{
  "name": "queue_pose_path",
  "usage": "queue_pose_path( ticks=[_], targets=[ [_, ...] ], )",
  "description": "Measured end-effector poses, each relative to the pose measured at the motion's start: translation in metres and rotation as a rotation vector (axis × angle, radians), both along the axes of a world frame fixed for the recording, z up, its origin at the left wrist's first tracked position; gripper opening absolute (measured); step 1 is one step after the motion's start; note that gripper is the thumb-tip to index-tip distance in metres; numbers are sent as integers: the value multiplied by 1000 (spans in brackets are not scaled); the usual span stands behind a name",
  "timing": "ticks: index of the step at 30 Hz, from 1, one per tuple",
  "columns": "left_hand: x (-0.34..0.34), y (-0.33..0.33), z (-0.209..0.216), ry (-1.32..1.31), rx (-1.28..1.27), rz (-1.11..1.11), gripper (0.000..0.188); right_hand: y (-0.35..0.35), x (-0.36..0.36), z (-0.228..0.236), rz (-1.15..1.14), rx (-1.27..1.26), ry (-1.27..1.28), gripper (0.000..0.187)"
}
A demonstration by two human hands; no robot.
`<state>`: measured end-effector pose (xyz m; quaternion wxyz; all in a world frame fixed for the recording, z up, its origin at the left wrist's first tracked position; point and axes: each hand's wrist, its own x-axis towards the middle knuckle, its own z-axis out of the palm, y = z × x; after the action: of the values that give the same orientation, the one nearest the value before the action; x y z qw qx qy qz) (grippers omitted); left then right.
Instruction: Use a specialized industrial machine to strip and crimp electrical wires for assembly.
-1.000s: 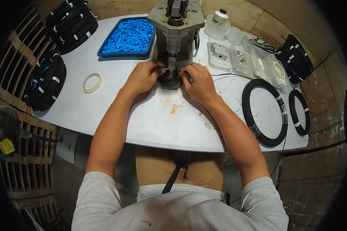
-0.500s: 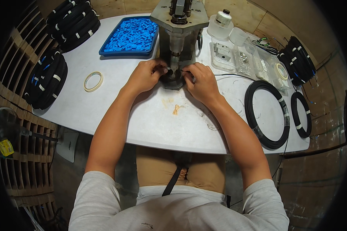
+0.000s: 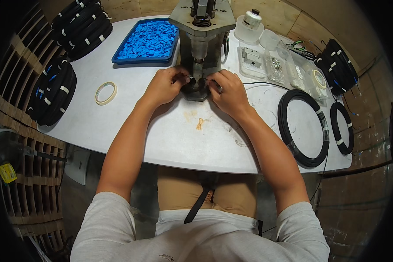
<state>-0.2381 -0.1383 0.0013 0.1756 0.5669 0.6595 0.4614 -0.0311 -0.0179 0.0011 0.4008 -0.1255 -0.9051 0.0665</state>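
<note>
- The room: a wooden wall stands behind, with slatted wood down the left side.
- White tabletop: looks smooth and hard, with smudges just in front of the press.
- Metal press: upright at the far middle; I'd judge it heavy and rigid.
- Black coil: flat at the right; probably springy, best lifted by its taped bands.
- Right hand: beside the press's foot, thumb and fingers apparently pinching the black cable.
- Left hand: opposite, fingertips close to the press; whether they close on anything, I cannot tell.
- Black cable: runs rightward from the right hand; likely light, bendy, slightly slippery, so pinch just behind its end.
</note>
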Motion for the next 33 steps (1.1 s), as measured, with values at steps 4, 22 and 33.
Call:
queue_pose_path(
  ticks=[4, 22, 33],
  targets=[
    [-4, 0, -1, -4, 3, -10, 16, 0, -3, 1, 14, -1, 13, 12],
    [-4, -2, 4, 14, -20, -34, 15, -1, 0, 4, -9, -40, -48, 15],
    [2, -5, 8, 50, -34, -19, 19, 3, 1, -2, 27, -63, 8, 11]
  ],
)
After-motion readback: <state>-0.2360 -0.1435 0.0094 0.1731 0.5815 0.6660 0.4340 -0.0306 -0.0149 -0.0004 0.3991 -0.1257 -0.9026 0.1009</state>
